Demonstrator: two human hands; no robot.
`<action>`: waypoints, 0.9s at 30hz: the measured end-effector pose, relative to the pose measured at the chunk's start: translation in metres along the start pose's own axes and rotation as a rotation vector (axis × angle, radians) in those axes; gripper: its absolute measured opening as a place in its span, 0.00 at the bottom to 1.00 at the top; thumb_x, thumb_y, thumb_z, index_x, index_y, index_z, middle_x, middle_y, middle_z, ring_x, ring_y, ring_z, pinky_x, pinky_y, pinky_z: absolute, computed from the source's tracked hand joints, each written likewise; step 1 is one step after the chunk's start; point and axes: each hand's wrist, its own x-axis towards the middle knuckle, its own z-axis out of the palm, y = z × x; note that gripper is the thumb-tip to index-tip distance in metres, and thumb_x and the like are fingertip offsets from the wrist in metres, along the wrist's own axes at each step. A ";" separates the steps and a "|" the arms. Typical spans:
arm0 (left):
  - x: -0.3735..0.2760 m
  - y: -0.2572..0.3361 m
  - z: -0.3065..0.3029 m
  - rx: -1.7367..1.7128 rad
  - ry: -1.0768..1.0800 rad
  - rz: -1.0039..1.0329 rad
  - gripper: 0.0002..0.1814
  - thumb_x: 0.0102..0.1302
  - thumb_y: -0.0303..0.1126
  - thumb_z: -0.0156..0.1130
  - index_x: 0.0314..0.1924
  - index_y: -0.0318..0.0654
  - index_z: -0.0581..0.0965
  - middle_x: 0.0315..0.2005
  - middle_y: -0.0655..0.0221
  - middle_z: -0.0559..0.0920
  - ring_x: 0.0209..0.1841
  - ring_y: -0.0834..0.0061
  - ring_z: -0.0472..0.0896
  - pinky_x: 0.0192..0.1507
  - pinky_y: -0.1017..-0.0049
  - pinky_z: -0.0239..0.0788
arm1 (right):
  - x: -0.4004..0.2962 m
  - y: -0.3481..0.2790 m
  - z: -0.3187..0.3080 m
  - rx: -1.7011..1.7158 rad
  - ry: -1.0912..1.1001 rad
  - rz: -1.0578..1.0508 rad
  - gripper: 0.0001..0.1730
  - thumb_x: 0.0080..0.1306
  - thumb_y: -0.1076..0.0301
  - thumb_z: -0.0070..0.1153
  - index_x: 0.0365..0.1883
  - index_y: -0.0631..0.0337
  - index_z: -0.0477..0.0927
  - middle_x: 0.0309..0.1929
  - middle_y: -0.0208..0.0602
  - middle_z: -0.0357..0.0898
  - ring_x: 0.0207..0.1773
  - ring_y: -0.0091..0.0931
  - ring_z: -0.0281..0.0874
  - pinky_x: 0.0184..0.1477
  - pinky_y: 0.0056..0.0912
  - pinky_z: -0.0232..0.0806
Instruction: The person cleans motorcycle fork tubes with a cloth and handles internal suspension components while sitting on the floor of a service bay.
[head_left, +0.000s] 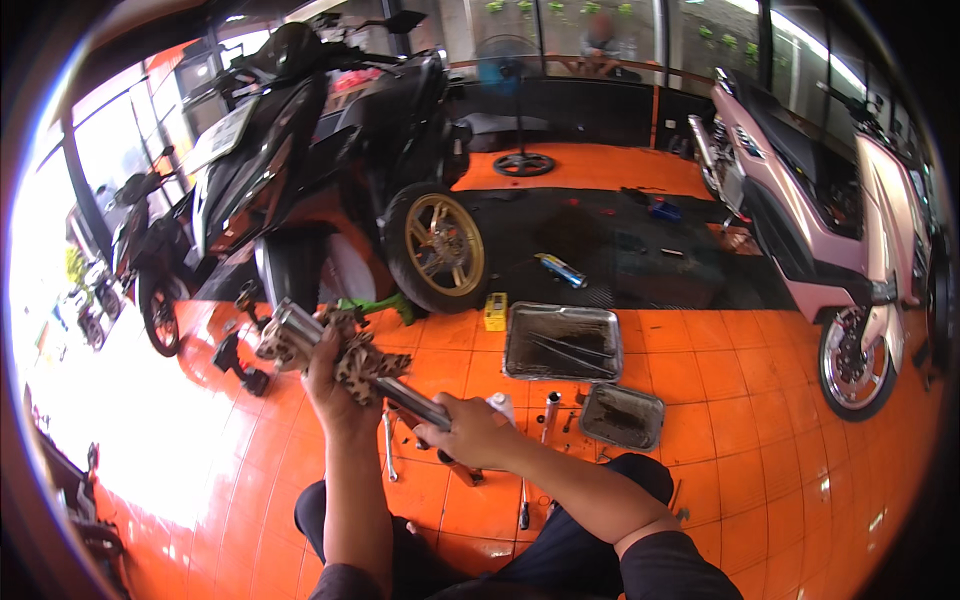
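Note:
My left hand (328, 379) grips a metal fork tube (301, 324) near its wider upper end, with a leopard-print cloth (363, 365) bunched against it. The tube slants down to the right from the cloth. My right hand (466, 429) is closed around a slimmer steel rod or tube (412, 403) that comes out below the cloth; whether both are one piece cannot be told. Under my hands, on the orange tiles, lie a combination wrench (389, 448), orange tubular parts (460, 470) and a screwdriver (524, 514). A short metal tube (551, 414) stands beside a white bottle (501, 406).
A large metal tray (562, 307) with thin rods and a smaller tray (622, 433) lie ahead. A cordless driver (240, 365) is at left. A loose wheel (437, 247) stands by a black scooter (300, 150); a pink scooter (817, 225) stands right. A person sits beyond the glass.

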 end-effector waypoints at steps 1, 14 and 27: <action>0.002 0.004 -0.001 -0.021 -0.058 0.010 0.12 0.67 0.33 0.58 0.48 0.37 0.75 0.31 0.68 0.82 0.26 0.77 0.81 0.25 0.77 0.75 | 0.001 -0.002 0.001 -0.054 0.018 0.019 0.28 0.67 0.46 0.54 0.56 0.57 0.71 0.30 0.48 0.81 0.39 0.44 0.83 0.41 0.48 0.72; 0.006 -0.005 -0.049 -0.159 0.092 -0.075 0.10 0.70 0.37 0.56 0.47 0.43 0.74 0.29 0.71 0.80 0.24 0.77 0.78 0.25 0.71 0.75 | 0.013 0.054 0.031 -0.149 0.111 -0.123 0.13 0.63 0.64 0.61 0.39 0.64 0.76 0.24 0.40 0.78 0.21 0.29 0.78 0.22 0.32 0.69; -0.064 -0.034 -0.052 0.160 -0.164 -0.324 0.18 0.59 0.24 0.67 0.49 0.38 0.73 0.39 0.70 0.79 0.44 0.75 0.79 0.49 0.70 0.74 | 0.015 0.018 0.034 0.366 -0.138 -0.168 0.22 0.61 0.56 0.67 0.45 0.62 0.75 0.22 0.34 0.78 0.25 0.31 0.77 0.31 0.33 0.70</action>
